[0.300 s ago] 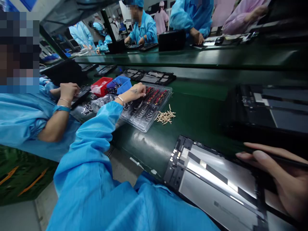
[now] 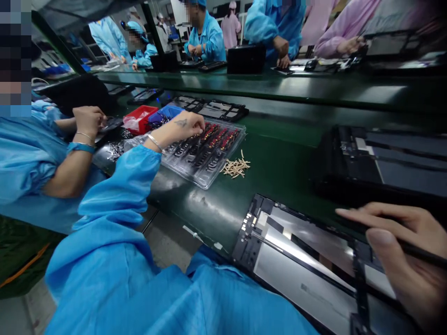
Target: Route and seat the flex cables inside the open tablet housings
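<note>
My left hand [image 2: 193, 123] reaches over a clear plastic tray [image 2: 206, 179], its fingers pinched together. A narrow dark strip [image 2: 199, 148] hangs below the fingertips, apparently gripped. Rows of small dark parts with red and gold bits [image 2: 225, 141] fill the tray's compartments. At the right edge, my right hand [image 2: 408, 251] curls round a slim black tool [image 2: 424, 255], its index finger stretched forward; the tool's tip is hard to make out. Under and left of that hand lies an opened tablet-like device [image 2: 296, 265] with silver inner plates and a dark frame.
Tan paper strips [image 2: 236, 167] lie in a pile by the tray. Behind it stand a red bin [image 2: 141, 118] and a blue bin [image 2: 171, 113]. Stacked black devices [image 2: 394, 158] stand at right. A co-worker's arm [image 2: 77, 158] works at left; others sit across the green bench [image 2: 272, 88].
The view has shifted slightly right. My left hand stays pinched over the tray. My right hand now shows more fully, above the device, with its index finger extended.
</note>
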Available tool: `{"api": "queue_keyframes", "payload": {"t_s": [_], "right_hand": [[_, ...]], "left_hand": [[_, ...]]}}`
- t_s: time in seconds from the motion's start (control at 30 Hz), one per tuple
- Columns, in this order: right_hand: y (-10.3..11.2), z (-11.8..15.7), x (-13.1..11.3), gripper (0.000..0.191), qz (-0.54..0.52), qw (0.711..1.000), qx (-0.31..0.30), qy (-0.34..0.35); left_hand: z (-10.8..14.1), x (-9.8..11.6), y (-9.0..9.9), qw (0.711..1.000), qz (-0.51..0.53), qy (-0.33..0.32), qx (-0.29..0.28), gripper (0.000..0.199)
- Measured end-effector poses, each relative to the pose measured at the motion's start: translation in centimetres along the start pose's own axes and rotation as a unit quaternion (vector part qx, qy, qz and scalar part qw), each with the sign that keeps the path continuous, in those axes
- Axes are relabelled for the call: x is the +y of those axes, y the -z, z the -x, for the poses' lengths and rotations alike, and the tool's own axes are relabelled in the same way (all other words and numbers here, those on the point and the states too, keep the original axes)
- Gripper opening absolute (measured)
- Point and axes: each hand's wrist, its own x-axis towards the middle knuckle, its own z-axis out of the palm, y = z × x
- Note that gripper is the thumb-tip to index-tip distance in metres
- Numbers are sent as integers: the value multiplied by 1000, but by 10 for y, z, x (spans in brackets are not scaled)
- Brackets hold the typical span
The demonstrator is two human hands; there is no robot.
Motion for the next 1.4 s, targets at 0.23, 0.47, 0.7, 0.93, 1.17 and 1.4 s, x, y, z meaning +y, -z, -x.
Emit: {"api": "queue_keyframes", "payload": {"t_s": [0.23, 0.47, 0.7, 0.93, 1.17, 1.4], "right_hand": [[-35, -18, -57, 33, -453, 834, -225, -220], [-37, -13, -51, 28, -521, 792, -159, -275], [-35, -16, -48, 25, -454, 856, -104, -224], [-30, -18, -49, 15, -220, 969, -96, -52], [-30, -16, -45, 12, -103, 987, -89, 86], [-30, -15, -45, 10, -108, 985, -107, 80]], "left_hand": [[49, 174, 1, 950, -94, -259, 148, 31], [57, 216, -59, 736, -97, -616, 263, 14], [55, 218, -58, 736, -89, -613, 273, 12], [50, 217, -53, 864, -100, -427, 245, 11], [56, 226, -46, 889, -127, -414, 152, 21], [54, 216, -47, 903, -121, -381, 155, 24]]}}
